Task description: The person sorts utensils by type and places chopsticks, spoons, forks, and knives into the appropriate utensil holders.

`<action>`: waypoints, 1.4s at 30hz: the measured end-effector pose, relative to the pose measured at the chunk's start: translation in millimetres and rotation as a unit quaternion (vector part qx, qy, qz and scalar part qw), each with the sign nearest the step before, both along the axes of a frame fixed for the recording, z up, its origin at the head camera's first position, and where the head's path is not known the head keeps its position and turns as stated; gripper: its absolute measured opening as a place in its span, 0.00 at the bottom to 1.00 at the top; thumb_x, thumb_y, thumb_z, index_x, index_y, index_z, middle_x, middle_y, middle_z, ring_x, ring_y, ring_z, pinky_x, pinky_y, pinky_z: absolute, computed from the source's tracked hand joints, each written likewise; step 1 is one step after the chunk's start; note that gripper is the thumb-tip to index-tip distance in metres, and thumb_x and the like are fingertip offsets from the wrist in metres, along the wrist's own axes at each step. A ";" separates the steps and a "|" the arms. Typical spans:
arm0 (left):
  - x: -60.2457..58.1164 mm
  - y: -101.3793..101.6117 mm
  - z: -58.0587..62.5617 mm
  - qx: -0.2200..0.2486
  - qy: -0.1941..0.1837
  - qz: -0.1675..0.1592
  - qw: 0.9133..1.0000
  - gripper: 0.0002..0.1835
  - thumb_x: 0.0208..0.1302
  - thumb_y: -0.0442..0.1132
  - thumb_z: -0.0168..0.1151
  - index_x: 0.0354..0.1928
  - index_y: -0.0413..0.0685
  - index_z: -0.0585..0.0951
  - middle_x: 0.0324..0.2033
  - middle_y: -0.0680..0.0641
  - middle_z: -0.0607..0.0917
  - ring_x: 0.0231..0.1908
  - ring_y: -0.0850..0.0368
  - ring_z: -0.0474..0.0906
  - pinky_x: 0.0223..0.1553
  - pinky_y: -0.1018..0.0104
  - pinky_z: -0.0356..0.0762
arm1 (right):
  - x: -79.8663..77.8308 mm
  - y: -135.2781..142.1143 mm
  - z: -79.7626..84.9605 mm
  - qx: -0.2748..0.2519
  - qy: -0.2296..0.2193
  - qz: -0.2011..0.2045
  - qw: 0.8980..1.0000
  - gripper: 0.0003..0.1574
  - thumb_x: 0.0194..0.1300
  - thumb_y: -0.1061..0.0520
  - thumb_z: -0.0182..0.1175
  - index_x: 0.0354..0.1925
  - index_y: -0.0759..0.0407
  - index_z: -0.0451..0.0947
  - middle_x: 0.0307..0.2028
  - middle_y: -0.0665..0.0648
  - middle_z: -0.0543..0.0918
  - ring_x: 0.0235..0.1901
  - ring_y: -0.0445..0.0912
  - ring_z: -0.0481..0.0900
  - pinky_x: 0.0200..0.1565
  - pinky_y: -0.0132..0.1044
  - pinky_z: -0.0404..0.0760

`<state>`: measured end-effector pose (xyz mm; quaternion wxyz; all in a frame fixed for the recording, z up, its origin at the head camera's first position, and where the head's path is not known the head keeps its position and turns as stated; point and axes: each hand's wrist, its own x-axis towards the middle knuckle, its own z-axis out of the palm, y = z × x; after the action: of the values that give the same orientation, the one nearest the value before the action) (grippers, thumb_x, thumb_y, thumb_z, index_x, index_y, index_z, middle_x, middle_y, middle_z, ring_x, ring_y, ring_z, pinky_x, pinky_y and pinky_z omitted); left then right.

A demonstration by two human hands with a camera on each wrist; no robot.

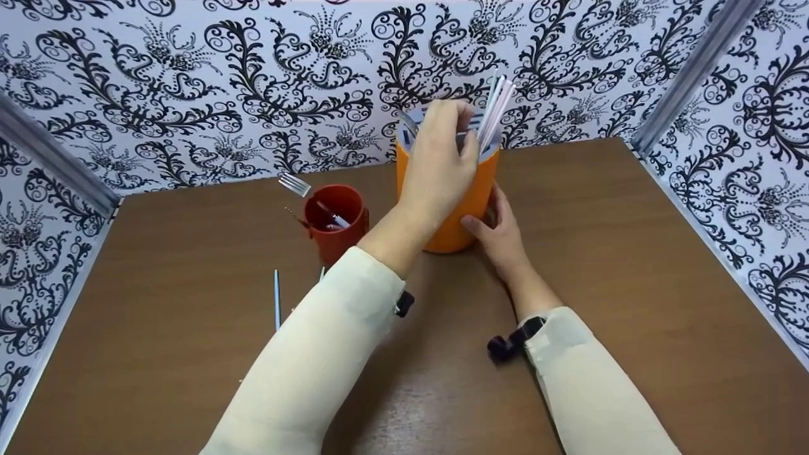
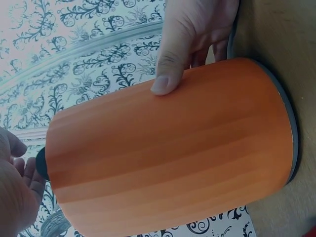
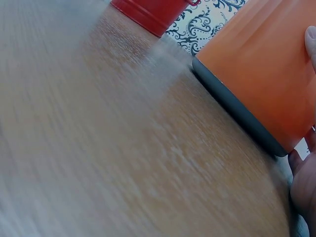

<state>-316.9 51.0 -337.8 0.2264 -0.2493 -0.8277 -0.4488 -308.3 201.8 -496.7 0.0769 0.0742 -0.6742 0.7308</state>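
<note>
An orange utensil holder [image 1: 452, 215] with a grey slotted top stands upright at the back of the table. My left hand [image 1: 442, 151] is over its top with fingers bent downward; whether they pinch anything is hidden. A dark rounded piece [image 2: 42, 164] shows at the rim beside those fingers in the left wrist view. My right hand [image 1: 505, 237] grips the holder low on its right side, thumb in front and fingers behind. Thin pink and white sticks [image 1: 498, 110] rise from the holder's right part. A grey metal utensil [image 1: 409, 124] sticks out at its left.
Left of the holder stands a red cup [image 1: 332, 240] with a few utensils inside; a fork [image 1: 294, 184] projects from its left rim. A light-blue stick [image 1: 277, 298] lies nearer on the table [image 1: 189, 341]. Patterned walls [image 1: 303, 82] border the back and sides.
</note>
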 end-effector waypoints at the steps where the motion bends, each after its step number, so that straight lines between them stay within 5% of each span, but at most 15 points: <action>1: 2.0 -0.9 -0.6 0.006 0.012 -0.003 1.000 0.09 0.73 0.31 0.56 0.52 0.41 0.77 0.48 0.44 0.78 0.51 0.55 0.76 0.57 0.76 0.74 | -0.3 -0.1 -0.5 0.001 -0.001 0.000 1.000 0.57 0.69 0.57 0.68 0.83 0.59 0.46 0.80 0.61 0.58 0.77 0.55 0.62 0.79 0.52 0.59; 6: 14.2 -4.9 -6.9 0.032 0.056 -0.013 0.998 0.08 0.73 0.30 0.56 0.50 0.37 0.77 0.47 0.42 0.79 0.50 0.53 0.76 0.55 0.78 0.73 | -7.6 1.5 -10.4 -0.004 0.000 -0.001 1.000 0.54 0.70 0.64 0.64 0.83 0.59 0.45 0.80 0.61 0.59 0.76 0.55 0.62 0.78 0.52 0.60; 16: 46.9 -18.2 -23.8 0.077 0.098 -0.013 0.992 0.08 0.72 0.30 0.59 0.49 0.36 0.78 0.45 0.41 0.80 0.50 0.52 0.78 0.60 0.76 0.76 | -20.9 4.6 -29.3 -0.033 0.031 0.000 0.999 0.61 0.64 0.51 0.73 0.83 0.55 0.49 0.79 0.58 0.62 0.74 0.53 0.65 0.72 0.41 0.69; 23: 66.1 -38.1 -43.7 0.085 0.103 0.004 0.991 0.08 0.70 0.30 0.62 0.48 0.37 0.78 0.44 0.41 0.80 0.48 0.52 0.80 0.59 0.72 0.80 | -21.0 2.8 -28.5 -0.024 0.031 -0.010 0.999 0.58 0.67 0.57 0.71 0.83 0.57 0.49 0.78 0.60 0.64 0.74 0.54 0.66 0.75 0.47 0.66; 34: 91.9 -79.4 -71.6 0.056 0.017 0.023 0.998 0.12 0.67 0.33 0.69 0.50 0.41 0.79 0.46 0.43 0.82 0.47 0.55 0.79 0.56 0.68 0.83 | -20.1 3.9 -28.3 0.004 0.017 -0.015 1.000 0.67 0.60 0.38 0.74 0.83 0.55 0.48 0.80 0.58 0.60 0.76 0.53 0.63 0.79 0.49 0.59; 42: 100.3 -105.0 -80.7 0.119 -0.046 0.044 0.991 0.13 0.66 0.31 0.70 0.49 0.40 0.79 0.44 0.44 0.81 0.42 0.54 0.78 0.48 0.59 0.85 | -16.6 5.5 -26.3 -0.008 0.004 -0.010 1.000 0.71 0.57 0.37 0.75 0.83 0.55 0.45 0.81 0.58 0.57 0.77 0.52 0.59 0.80 0.50 0.57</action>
<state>-216.6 -54.0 -418.6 0.2351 -0.1631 -0.7883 -0.5446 -324.8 207.3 -523.0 0.0872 0.0701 -0.6688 0.7350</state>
